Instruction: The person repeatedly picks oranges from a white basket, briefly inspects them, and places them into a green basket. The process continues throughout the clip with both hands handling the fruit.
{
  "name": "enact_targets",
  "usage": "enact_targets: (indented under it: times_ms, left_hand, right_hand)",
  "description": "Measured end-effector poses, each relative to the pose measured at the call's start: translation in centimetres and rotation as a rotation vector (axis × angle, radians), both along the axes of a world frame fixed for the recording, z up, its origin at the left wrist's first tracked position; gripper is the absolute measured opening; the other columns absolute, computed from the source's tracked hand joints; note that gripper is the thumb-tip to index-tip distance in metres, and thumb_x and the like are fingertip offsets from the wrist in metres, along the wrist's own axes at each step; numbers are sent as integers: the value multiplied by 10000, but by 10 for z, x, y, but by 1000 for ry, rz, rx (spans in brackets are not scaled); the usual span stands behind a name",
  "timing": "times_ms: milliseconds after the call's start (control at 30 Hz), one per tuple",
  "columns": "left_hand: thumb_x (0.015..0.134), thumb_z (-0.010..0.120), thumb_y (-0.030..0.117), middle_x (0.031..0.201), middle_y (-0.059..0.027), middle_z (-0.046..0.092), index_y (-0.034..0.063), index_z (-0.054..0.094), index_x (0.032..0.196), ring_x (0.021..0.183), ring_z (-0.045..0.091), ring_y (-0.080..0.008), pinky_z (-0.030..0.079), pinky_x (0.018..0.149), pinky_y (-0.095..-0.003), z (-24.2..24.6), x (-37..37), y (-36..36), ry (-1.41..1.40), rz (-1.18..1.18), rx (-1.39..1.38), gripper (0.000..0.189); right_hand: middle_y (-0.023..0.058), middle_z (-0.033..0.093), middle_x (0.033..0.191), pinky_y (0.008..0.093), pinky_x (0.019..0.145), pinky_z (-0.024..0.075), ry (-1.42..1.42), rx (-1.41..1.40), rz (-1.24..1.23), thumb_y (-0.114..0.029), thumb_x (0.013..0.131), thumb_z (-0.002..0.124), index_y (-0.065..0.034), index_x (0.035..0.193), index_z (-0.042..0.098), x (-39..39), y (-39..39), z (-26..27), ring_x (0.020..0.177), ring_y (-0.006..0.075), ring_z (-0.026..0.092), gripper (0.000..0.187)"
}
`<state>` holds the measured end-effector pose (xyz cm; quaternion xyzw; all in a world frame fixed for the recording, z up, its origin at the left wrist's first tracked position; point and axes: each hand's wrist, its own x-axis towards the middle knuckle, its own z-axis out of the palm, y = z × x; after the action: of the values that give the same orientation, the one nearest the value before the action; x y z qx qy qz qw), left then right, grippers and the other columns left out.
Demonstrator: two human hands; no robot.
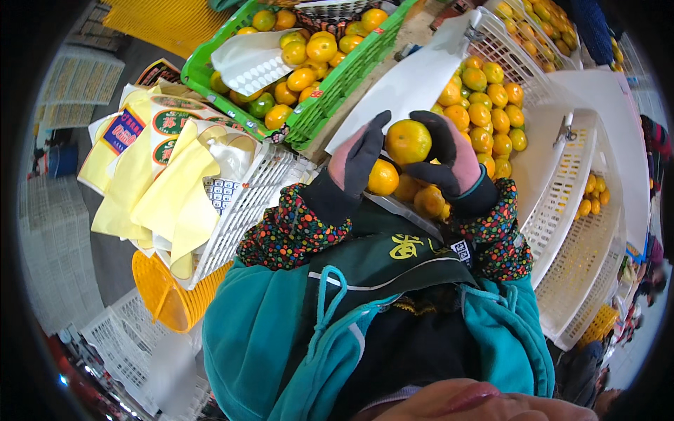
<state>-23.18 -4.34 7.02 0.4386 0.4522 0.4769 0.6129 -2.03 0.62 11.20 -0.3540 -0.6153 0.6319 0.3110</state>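
Observation:
A large yellow-orange mandarin (pixel 408 142) is held up in front of my chest. My right hand (pixel 447 152), in a pink and dark grey glove, curls around its right side, thumb below and fingers above. My left hand (pixel 360 155), gloved alike, stands at the fruit's left with its palm turned towards it. A narrow gap shows between the left fingers and the fruit. Below my hands lie more mandarins (pixel 383 177), some with brownish skin, partly hidden by my right hand. Right of it, many mandarins (pixel 482 116) fill a white-lined sorting bin.
A green plastic crate (pixel 337 100) of mandarins stands ahead at left. Yellow and printed wrapping sheets (pixel 168 179) drape over a white crate (pixel 237 216), above an orange basket (pixel 174 294). White perforated bins (pixel 558 200) stand at right, one holding small orange fruit (pixel 594 194).

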Motion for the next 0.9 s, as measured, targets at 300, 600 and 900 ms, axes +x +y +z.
enact_targets:
  times_ms: [300, 600, 900]
  left_hand:
    - [1010, 618, 249, 1261, -143, 595, -32, 408, 1422, 1169, 584, -198, 495, 975, -338, 22, 44, 10, 50, -345, -14, 542]
    - [1075, 359, 518, 1224, -139, 641, 33, 497, 1388, 1116, 643, -227, 547, 937, -375, 10, 51, 11, -341, -500, -439, 594]
    - [1000, 338, 671, 1346, -167, 570, 59, 448, 1427, 1238, 583, -344, 490, 1050, -541, -11, 40, 8, -726, -316, -472, 754]
  right_hand:
    - [184, 489, 1470, 379, 1113, 417, -298, 409, -239, 12, 802, 784, 16, 1518, 339, 34, -61, 7, 1336, 259, 514, 842]
    - [191, 617, 1278, 378, 936, 532, -529, 318, -501, -171, 717, 891, -22, 1442, 437, 86, -51, -10, 1122, 283, 643, 868]
    - [199, 596, 1268, 482, 881, 536, -1553, 287, -368, -64, 860, 568, -104, 1352, 501, 193, 35, -103, 1063, 395, 649, 498]
